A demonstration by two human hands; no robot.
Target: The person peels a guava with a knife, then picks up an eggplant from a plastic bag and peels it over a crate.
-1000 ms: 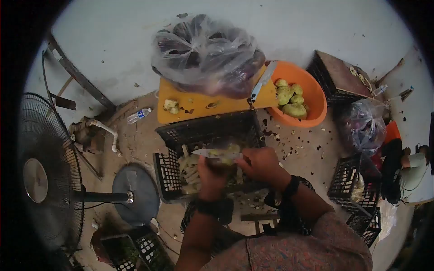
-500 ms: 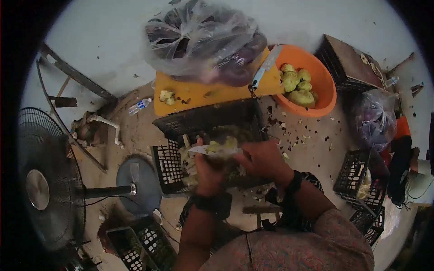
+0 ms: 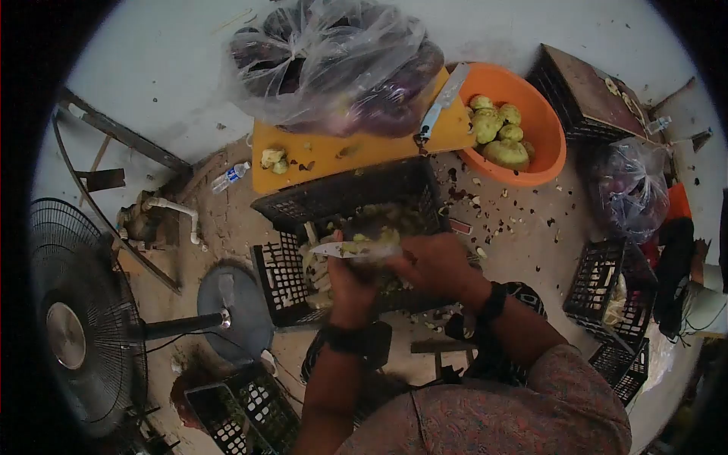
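My right hand (image 3: 438,264) is closed around the handle of a knife (image 3: 331,249), whose pale blade points left. Below the blade, my left hand (image 3: 351,287) is cupped with its thumb up, against a blurred pale-green vegetable piece (image 3: 365,244). The blade lies across this piece, and the left fingers are mostly hidden. Both hands are over a black plastic crate (image 3: 277,302) that holds pale cut vegetable strips (image 3: 317,274) on its left side and more greenish pieces deeper inside.
Beyond the crate, a yellow board (image 3: 334,158) bears a cleaver (image 3: 444,102) and a clear bag (image 3: 326,68) of dark purple vegetables. An orange tub (image 3: 552,140) holds peeled yellow-green vegetables. A standing fan (image 3: 83,318) is left; black crates (image 3: 595,284) stand right. Scraps litter the floor.
The view has shifted slightly, with the board and tub appearing a little higher. The knife remains across the vegetable piece, and both hands keep nearly the same position.
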